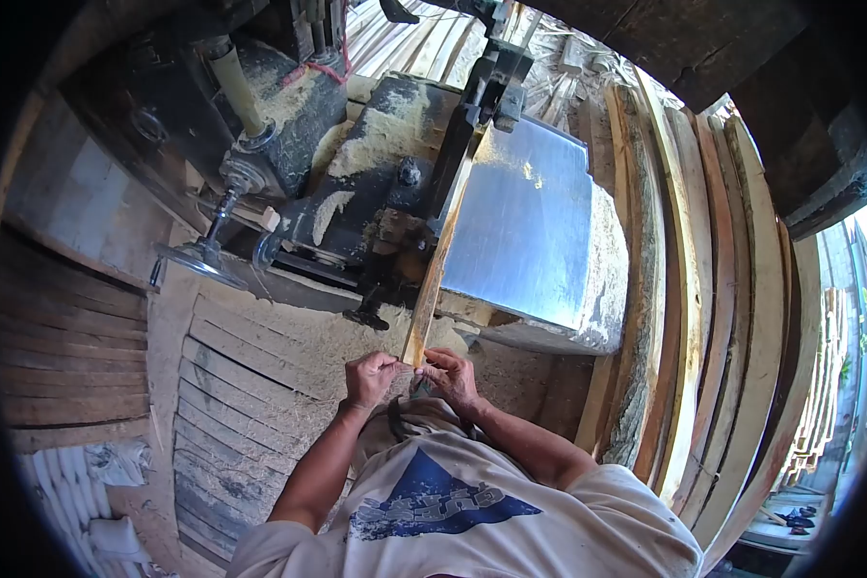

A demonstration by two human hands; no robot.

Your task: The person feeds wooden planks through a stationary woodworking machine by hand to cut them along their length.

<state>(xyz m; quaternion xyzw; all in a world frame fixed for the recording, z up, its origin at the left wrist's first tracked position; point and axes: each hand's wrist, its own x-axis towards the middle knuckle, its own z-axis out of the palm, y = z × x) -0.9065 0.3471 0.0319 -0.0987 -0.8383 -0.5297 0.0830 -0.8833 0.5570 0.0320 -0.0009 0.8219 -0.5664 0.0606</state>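
Observation:
A long narrow wooden strip (432, 289) runs from my hands up along the black fence to the saw head, beside the shiny metal table (520, 222). My left hand (371, 379) pinches the near end of the strip from its left side. On the other side, my right hand (450, 378) has its fingers closed on the same end. Both hands are close together in front of my body, just short of the table's near edge. The strip's far end lies under the dark machine parts (499, 82), where it is hard to make out.
A handwheel (202, 262) juts out at the left of the machine. Sawdust lies on the machine bed (380, 125) and the slatted floor (241, 385). Long boards (703, 289) are stacked upright or leaning at the right. White sacks (91, 501) sit at the lower left.

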